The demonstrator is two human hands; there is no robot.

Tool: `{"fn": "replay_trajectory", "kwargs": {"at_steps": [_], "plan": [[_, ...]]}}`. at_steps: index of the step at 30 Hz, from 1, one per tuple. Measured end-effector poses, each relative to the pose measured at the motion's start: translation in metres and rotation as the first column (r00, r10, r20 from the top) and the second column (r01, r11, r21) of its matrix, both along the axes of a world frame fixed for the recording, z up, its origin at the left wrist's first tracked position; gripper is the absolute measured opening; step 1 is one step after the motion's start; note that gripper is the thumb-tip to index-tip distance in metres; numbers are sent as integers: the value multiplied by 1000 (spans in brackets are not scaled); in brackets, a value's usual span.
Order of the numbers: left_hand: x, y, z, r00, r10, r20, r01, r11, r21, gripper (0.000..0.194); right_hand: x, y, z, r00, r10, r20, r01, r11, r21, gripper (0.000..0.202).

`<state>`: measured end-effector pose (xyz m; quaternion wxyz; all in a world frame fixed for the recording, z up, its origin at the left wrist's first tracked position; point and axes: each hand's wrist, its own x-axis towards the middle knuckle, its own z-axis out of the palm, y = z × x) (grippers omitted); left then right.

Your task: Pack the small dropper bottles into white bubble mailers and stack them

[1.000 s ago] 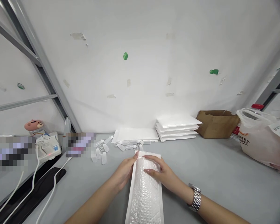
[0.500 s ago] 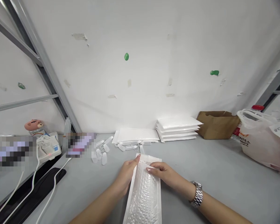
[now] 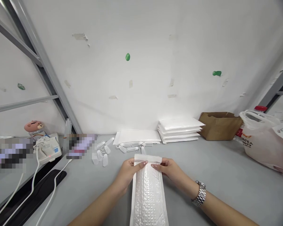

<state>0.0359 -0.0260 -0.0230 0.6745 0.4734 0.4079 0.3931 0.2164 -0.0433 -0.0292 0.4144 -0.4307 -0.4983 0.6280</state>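
Head view: mailer (image 3: pixel 149 194), front centre of table (image 3: pixel 217 179), long axis running near to far. Left hand (image 3: pixel 126 172), right hand (image 3: pixel 173 171): equally near, each pinching one side of the mailer's far end. Beyond: tags (image 3: pixel 107 149), stack (image 3: pixel 180 131).

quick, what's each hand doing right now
Left hand: closed, gripping the bubble mailer near its top left edge.
Right hand: closed, gripping the same mailer near its top right edge.
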Motion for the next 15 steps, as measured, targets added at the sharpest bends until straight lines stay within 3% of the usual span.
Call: {"fn": "replay_trajectory", "kwargs": {"at_steps": [4,11,15], "plan": [[-7,6,4,998,-47,-38,47,999,10,34,8,3,7,990,27,135,-44,992,120,33],[-18,9,15,957,-289,-28,282,948,-150,55,19,9,2,969,-72,236,-1,956,293,22],[-17,8,10,964,-246,-105,225,958,-178,53,17,5,2,954,-38,299,-79,927,368,21]]}}
